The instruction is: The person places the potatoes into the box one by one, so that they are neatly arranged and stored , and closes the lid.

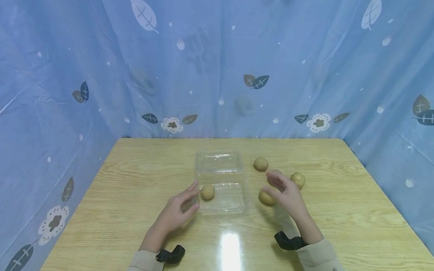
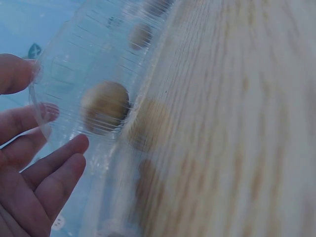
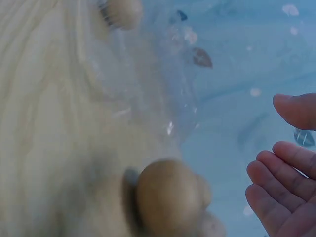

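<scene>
A clear plastic clamshell box (image 1: 225,210) lies opened out on the table, its lid (image 1: 218,161) on the far side. In the left part of its base sits one round, yellow-brown potato (image 1: 207,192). My left hand (image 1: 174,212) is at the box's left edge, fingers extended; in the left wrist view its fingertips (image 2: 79,143) are against or close to the clear wall. Over a potato (image 1: 266,198) right of the box is my right hand (image 1: 286,197), partly covering it. The right wrist view shows that hand's fingers loosely bent, apart from the potato (image 3: 168,197), holding nothing.
Another potato (image 1: 261,164) lies farther back, right of the lid, and one more (image 1: 297,180) sits just beyond my right hand. The wooden table (image 1: 131,175) ends at a blue patterned curtain (image 1: 214,71) behind and at both sides.
</scene>
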`<state>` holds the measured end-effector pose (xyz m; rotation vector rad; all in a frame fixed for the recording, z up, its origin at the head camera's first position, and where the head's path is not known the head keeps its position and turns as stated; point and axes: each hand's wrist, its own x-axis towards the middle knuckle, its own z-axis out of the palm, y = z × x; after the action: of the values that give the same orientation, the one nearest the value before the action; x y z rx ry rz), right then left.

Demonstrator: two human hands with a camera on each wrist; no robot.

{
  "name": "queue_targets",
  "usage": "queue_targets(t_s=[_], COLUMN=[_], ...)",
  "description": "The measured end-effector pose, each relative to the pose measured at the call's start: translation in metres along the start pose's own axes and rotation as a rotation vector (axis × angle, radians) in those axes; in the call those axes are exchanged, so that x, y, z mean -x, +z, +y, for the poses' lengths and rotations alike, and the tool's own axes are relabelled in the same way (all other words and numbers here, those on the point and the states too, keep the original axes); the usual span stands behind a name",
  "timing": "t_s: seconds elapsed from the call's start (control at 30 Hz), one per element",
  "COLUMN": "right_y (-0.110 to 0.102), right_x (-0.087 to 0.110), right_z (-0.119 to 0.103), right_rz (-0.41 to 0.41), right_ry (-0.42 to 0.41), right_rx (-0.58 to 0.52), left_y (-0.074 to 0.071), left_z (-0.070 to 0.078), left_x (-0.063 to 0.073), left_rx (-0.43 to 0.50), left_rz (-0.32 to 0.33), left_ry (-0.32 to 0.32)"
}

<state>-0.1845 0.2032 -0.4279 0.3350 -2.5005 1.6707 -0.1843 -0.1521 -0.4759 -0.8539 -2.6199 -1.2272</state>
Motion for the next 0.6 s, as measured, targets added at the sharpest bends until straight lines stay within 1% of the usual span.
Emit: queue_targets(t_s=[0.13, 0.33, 0.5, 0.6], right_y=[-0.005, -0.010, -0.009, -0.007], right_x=[0.010, 0.021, 0.023, 0.022], right_z=[0.011, 0.025, 0.032, 0.033], right_rz=[0.019, 0.032, -0.020, -0.049], right_ry=[0.000, 0.050, 0.090, 0.094], right_rx=[0.022, 0.075, 0.086, 0.084], left_y=[0.001, 0.002, 0.003, 0.003], left_z=[0.000, -0.002, -0.003, -0.004], left_x=[0.001, 0.002, 0.002, 0.001], left_rx=[-0.003, -0.013, 0.004, 0.013], left_rz=[0.003, 0.004, 0.008, 0.008], left_ry=[-0.010, -0.022, -0.019, -0.017])
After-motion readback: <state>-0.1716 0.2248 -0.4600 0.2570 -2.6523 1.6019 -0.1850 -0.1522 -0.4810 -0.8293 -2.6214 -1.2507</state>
